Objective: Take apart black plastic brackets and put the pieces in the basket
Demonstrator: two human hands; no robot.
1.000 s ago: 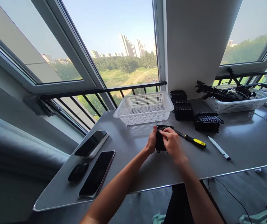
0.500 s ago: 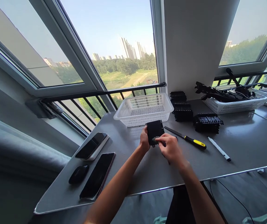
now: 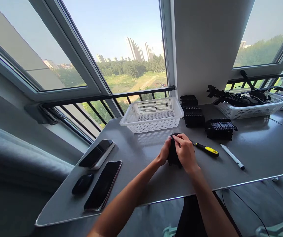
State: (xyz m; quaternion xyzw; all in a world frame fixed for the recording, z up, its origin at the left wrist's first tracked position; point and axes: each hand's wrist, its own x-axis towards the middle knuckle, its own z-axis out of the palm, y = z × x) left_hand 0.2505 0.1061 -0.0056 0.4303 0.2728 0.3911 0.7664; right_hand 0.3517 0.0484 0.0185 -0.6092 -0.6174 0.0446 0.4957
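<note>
A small black plastic part [image 3: 173, 154] stands on edge on the grey table [image 3: 156, 174], squeezed between both hands. My left hand [image 3: 164, 152] presses its left side with curled fingers. My right hand [image 3: 185, 152] wraps over its top and right side. Most of the part is hidden by my fingers. A yellow-handled screwdriver [image 3: 205, 149] lies just right of my right hand.
An empty white mesh basket [image 3: 152, 115] stands behind my hands. Stacks of black parts [image 3: 193, 113] and another [image 3: 220, 128] sit to its right. A white pen [image 3: 232, 156], two phones [image 3: 103, 184], a black mouse [image 3: 82, 183] and a cable-filled basket [image 3: 250, 107] also rest on the table.
The black part was lifted and held flat toward me half a second ago; now it is down on the table on edge, with both hands closed round it.
</note>
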